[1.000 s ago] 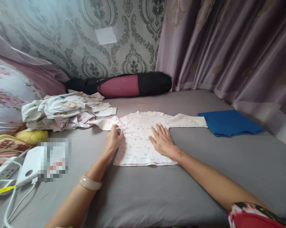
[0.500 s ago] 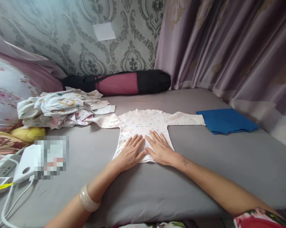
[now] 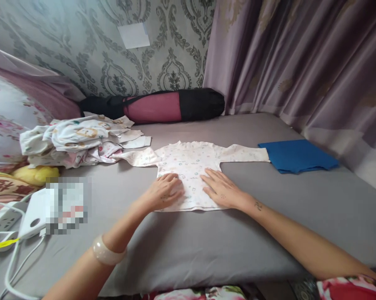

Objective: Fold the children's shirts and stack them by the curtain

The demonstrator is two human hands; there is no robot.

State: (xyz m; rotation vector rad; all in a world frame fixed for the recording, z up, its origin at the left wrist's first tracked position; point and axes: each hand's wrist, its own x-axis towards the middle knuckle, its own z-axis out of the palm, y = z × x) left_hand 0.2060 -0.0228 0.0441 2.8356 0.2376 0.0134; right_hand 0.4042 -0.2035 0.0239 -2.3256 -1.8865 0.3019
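Note:
A small white long-sleeved shirt (image 3: 191, 183) with a pastel print lies flat in front of me, its collar away from me and both sleeves stretched sideways. My left hand (image 3: 166, 191) rests on the lower left of its body, fingers apart and slightly bent. On the lower right, my right hand (image 3: 221, 189) lies with fingers spread on the fabric. Neither hand grips the cloth. The right cuff touches a folded blue garment (image 3: 300, 157), while the left sleeve reaches a heap of printed clothes (image 3: 78, 139).
The grey sheet (image 3: 188, 246) covers the bed. A black and maroon long bag (image 3: 153, 107) lies along the patterned wall. At left are a yellow plush item (image 3: 36, 176), a white device (image 3: 34, 214), cables and a power strip (image 3: 6, 218). Purple curtains (image 3: 269, 62) hang at right.
My hands have slid apart across the shirt, the left one leftward and the right one rightward, baring the middle of its body. The view has shifted slightly.

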